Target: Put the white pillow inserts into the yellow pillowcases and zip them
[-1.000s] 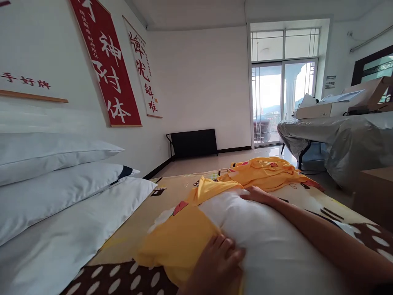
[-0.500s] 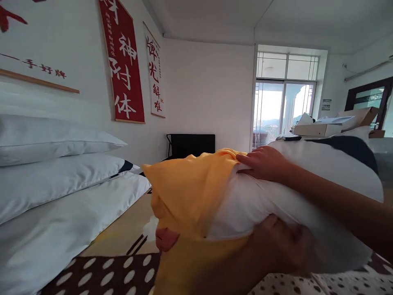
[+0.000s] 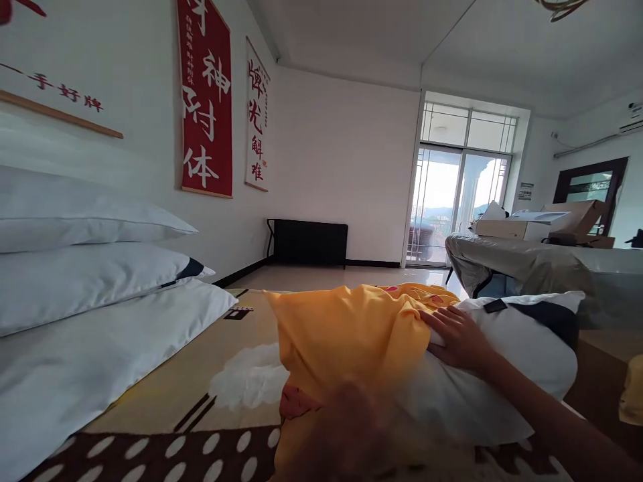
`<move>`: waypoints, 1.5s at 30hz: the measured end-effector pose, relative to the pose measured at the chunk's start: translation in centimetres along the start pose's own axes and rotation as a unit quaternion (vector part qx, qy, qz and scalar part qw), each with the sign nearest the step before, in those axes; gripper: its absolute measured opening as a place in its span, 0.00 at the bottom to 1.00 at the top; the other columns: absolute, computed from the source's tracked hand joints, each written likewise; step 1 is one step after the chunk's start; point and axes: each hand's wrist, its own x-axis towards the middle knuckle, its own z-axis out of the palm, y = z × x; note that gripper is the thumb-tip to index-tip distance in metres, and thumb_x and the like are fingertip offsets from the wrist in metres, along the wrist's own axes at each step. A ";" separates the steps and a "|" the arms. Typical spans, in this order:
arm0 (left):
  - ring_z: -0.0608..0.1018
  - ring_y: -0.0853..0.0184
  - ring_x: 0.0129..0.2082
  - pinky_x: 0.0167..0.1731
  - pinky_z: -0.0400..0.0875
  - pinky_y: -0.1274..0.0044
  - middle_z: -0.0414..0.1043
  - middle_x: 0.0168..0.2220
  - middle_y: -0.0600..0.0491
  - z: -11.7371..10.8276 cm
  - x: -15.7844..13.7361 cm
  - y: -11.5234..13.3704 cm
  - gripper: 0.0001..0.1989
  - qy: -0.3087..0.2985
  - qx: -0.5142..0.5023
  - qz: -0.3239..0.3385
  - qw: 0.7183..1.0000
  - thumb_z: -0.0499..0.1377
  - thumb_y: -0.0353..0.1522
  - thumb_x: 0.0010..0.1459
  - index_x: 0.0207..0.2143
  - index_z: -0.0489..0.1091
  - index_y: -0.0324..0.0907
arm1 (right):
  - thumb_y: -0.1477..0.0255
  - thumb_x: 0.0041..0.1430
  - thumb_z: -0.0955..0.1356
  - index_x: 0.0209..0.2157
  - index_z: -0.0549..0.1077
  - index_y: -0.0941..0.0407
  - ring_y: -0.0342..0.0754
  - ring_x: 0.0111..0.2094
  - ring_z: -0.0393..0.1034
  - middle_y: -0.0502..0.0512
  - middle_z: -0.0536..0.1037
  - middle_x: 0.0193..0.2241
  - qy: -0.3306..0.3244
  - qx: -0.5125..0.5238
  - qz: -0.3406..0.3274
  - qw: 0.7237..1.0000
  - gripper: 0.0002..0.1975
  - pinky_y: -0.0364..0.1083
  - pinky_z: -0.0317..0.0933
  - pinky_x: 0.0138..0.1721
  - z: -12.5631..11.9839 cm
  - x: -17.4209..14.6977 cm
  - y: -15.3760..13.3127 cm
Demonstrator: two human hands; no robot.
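A yellow pillowcase is pulled partway over a white pillow with a dark corner, which lies on the bed. My right hand is closed on the pillowcase's edge, on top of the pillow. In front of the pillowcase, low in the middle, my left hand is smeared by motion, and its fingers cannot be made out. The pillow's left part is hidden inside the yellow cloth.
Several white pillows are stacked along the left. Under everything is a patterned bed cover, tan with a brown dotted band. A covered table with opened boxes stands at the back right. A black panel leans near the far wall.
The pillow and pillowcase have come down onto the bed, and my right hand has dropped with them. My left hand has moved left from under the pillow to the front of the pillowcase.
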 end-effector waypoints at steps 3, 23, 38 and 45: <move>0.70 0.63 0.35 0.35 0.64 0.72 0.67 0.34 0.49 -5.8 1.1 -7.5 0.09 0.185 0.049 -0.144 0.971 0.53 0.34 0.56 0.40 0.63 0.42 | 0.58 0.60 0.62 0.52 0.67 0.59 0.54 0.41 0.69 0.63 0.76 0.42 -0.016 0.048 0.013 0.999 0.24 0.53 0.58 0.46 -0.9 1.1 0.4; 0.76 0.60 0.28 0.25 0.71 0.75 0.76 0.25 0.50 -7.9 0.6 -8.6 0.19 0.110 -0.243 -0.589 0.763 0.68 0.41 0.33 0.26 0.73 0.37 | 0.81 0.44 0.61 0.30 0.67 0.56 0.49 0.34 0.66 0.57 0.73 0.36 -0.082 -0.019 0.270 0.959 0.11 0.45 0.51 0.34 -1.8 9.7 -4.5; 0.74 0.60 0.30 0.26 0.71 0.74 0.74 0.28 0.50 -7.4 0.2 -8.0 0.22 0.211 -0.260 -0.577 0.745 0.69 0.43 0.30 0.26 0.72 0.38 | 0.76 0.49 0.62 0.31 0.71 0.55 0.48 0.37 0.68 0.55 0.75 0.35 -0.139 0.132 0.131 0.973 0.08 0.46 0.57 0.40 -2.8 8.6 0.3; 0.71 0.64 0.22 0.23 0.68 0.74 0.70 0.21 0.49 -9.6 2.0 -7.4 0.12 0.022 -0.291 -0.388 0.874 0.67 0.42 0.35 0.20 0.75 0.44 | 0.74 0.45 0.59 0.30 0.65 0.54 0.45 0.27 0.62 0.49 0.71 0.26 0.023 0.211 0.240 0.947 0.08 0.42 0.54 0.30 -1.9 6.8 -0.8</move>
